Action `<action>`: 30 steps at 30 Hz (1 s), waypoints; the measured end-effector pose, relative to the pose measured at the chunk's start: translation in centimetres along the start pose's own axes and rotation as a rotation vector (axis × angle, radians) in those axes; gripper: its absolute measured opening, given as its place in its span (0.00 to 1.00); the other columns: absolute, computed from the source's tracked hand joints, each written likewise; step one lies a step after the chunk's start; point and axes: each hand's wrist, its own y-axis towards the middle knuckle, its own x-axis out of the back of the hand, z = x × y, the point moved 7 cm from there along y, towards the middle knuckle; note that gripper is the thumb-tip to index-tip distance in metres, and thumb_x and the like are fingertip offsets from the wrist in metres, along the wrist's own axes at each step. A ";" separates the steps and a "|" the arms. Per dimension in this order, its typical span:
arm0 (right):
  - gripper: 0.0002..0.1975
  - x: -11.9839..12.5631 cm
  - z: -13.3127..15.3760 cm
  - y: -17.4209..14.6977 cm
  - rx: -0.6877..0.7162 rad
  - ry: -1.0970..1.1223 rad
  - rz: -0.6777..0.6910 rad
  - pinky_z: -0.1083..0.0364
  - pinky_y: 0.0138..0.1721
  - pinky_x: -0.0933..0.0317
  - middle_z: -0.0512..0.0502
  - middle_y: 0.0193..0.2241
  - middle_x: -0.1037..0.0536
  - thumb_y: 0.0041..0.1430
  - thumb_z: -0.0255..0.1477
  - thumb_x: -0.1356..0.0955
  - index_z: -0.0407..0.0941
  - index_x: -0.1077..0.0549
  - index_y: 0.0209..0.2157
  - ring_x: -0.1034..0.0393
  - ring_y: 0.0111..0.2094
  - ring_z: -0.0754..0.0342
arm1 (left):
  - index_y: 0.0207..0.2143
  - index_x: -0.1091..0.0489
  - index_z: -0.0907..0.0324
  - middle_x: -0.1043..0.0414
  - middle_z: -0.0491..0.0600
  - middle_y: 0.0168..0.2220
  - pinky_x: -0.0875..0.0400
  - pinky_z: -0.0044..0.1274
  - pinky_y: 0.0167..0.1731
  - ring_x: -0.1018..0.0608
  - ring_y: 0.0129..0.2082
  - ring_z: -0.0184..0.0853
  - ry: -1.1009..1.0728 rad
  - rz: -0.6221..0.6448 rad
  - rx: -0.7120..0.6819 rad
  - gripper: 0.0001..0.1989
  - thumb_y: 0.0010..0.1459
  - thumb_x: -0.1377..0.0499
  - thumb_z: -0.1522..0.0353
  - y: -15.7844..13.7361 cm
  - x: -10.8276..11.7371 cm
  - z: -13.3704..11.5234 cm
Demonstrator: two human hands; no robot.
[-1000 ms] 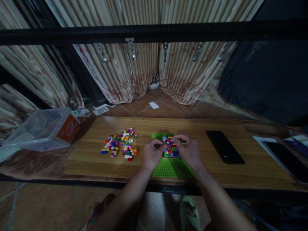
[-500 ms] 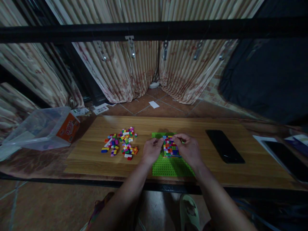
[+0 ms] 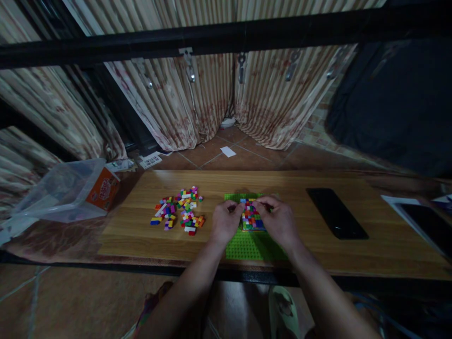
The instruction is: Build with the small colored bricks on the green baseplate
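A block of multicoloured building bricks [image 3: 251,219] sits on a green studded baseplate [image 3: 243,249] at the middle of the wooden table. My left hand [image 3: 225,221] is closed at the block's left side, its thumb and fingertips against the upper left edge. At the upper right edge, my right hand [image 3: 277,220] is closed too, thumb bent in over the bricks. Both hands hide part of the block's sides and of the plate. Whether a small loose brick is between the fingers cannot be made out.
Loose bricks [image 3: 187,202] lie in a scattered heap left of the baseplate. To the right is a black phone-like slab [image 3: 337,214], with another dark device [image 3: 423,221] beyond. A clear plastic box [image 3: 63,188] with an orange label stands at the far left.
The left hand has curled slightly more at the block's left edge, its fingers drawn in. The right hand stays almost in place. The whole view has tilted and shifted a little.
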 end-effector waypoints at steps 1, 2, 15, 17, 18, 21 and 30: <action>0.10 0.0 0.0 0.0 0.007 -0.002 -0.001 0.52 0.38 0.38 0.45 0.29 0.24 0.56 0.34 0.35 0.45 0.24 0.28 0.31 0.33 0.51 | 0.22 0.29 0.60 0.32 0.43 0.19 0.40 0.20 0.24 0.30 0.22 0.29 0.001 -0.007 -0.002 0.13 0.53 0.42 0.61 0.0 0.0 -0.1; 0.10 0.0 0.0 -0.1 0.012 -0.005 -0.003 0.51 0.38 0.38 0.45 0.29 0.24 0.56 0.34 0.35 0.45 0.24 0.28 0.31 0.33 0.51 | 0.22 0.29 0.60 0.32 0.43 0.19 0.40 0.20 0.24 0.30 0.22 0.29 0.002 -0.018 -0.004 0.12 0.53 0.42 0.62 0.0 0.0 -0.3; 0.13 0.6 0.0 -0.4 0.062 -0.096 -0.042 0.51 0.36 0.38 0.45 0.29 0.24 0.56 0.38 0.35 0.44 0.24 0.28 0.30 0.32 0.50 | 0.21 0.29 0.60 0.31 0.45 0.19 0.41 0.21 0.23 0.31 0.21 0.30 0.084 -0.092 -0.001 0.14 0.55 0.42 0.62 -0.9 0.4 -1.1; 0.13 1.1 1.2 -0.7 0.113 -0.128 -0.093 0.50 0.38 0.38 0.44 0.30 0.23 0.57 0.38 0.35 0.44 0.25 0.29 0.29 0.34 0.49 | 0.19 0.31 0.59 0.32 0.45 0.17 0.41 0.22 0.22 0.30 0.21 0.31 0.047 -0.104 -0.002 0.18 0.56 0.44 0.58 -1.0 1.0 -1.1; 0.13 1.1 1.9 -1.0 0.144 -0.130 -0.111 0.50 0.39 0.38 0.44 0.30 0.24 0.58 0.38 0.36 0.44 0.25 0.29 0.29 0.35 0.49 | 0.19 0.32 0.59 0.33 0.45 0.17 0.40 0.22 0.22 0.30 0.21 0.32 0.018 -0.108 -0.007 0.19 0.57 0.45 0.57 -0.9 1.5 -1.0; 0.12 0.3 4.0 -1.8 0.214 -0.102 -0.088 0.50 0.40 0.37 0.44 0.32 0.24 0.60 0.37 0.36 0.46 0.26 0.32 0.30 0.36 0.49 | 0.19 0.33 0.59 0.34 0.45 0.17 0.38 0.21 0.22 0.30 0.20 0.31 -0.095 -0.147 -0.029 0.20 0.57 0.46 0.56 -0.2 3.9 -0.7; 0.09 -10.3 8.2 -7.3 0.414 -0.148 0.387 0.49 0.44 0.38 0.45 0.37 0.24 0.62 0.28 0.38 0.46 0.25 0.38 0.32 0.40 0.49 | 0.23 0.32 0.61 0.31 0.44 0.21 0.36 0.19 0.21 0.30 0.19 0.27 -0.441 -0.405 0.055 0.15 0.54 0.44 0.59 0.9 13.0 0.8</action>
